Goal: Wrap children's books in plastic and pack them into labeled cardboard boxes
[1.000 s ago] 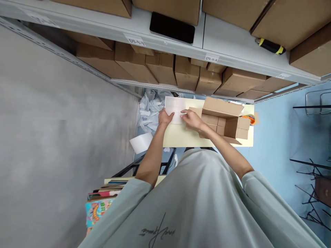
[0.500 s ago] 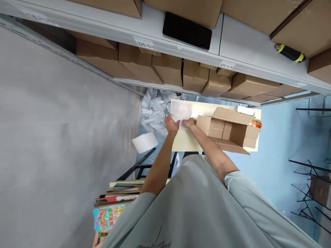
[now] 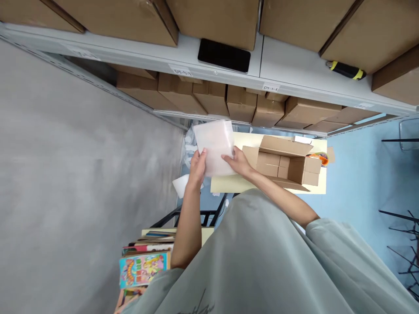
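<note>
I hold a white, slightly translucent sheet [image 3: 215,146] up above the left end of a pale yellow table [image 3: 235,183]. My left hand [image 3: 198,165] grips the sheet's lower left edge, fingers closed on it. My right hand [image 3: 238,162] pinches its lower right edge. An open cardboard box [image 3: 284,162] with smaller cartons inside stands on the table just right of my right hand.
Crumpled white paper [image 3: 189,146] lies on the floor left of the table. A shelf [image 3: 288,61] overhead carries cardboard boxes, a black phone [image 3: 224,56] and a black-and-yellow tool [image 3: 345,70]. Colourful books [image 3: 144,267] are stacked near my left elbow. A grey wall [image 3: 65,174] stands at left.
The sheet lay on the table under both hands. Now both hands have lifted it off the table, up and slightly left.
</note>
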`<act>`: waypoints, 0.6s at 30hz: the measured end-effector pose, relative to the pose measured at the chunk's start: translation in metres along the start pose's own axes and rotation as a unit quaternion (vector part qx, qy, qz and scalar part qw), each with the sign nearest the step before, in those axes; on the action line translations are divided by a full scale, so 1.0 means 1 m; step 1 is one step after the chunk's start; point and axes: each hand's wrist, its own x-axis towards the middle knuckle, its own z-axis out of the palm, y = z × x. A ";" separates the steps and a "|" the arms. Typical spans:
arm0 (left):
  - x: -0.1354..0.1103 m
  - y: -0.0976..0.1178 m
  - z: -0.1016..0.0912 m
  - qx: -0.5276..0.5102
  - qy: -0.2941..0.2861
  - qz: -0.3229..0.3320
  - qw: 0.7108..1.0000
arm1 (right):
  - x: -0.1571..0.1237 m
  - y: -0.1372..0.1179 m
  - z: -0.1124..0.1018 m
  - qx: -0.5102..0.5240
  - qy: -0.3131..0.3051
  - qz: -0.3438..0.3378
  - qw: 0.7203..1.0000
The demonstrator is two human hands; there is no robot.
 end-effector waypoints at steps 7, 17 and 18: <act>-0.107 0.058 0.087 -0.087 -0.150 -0.038 0.984 | -0.126 -0.007 -0.145 0.151 0.043 -0.088 0.984; -0.153 0.037 0.209 -0.059 -0.164 -0.094 0.980 | -0.163 0.047 -0.262 0.202 0.193 -0.042 0.959; -0.155 0.037 0.213 -0.057 -0.160 -0.091 0.981 | -0.165 0.050 -0.269 0.208 0.198 -0.043 0.957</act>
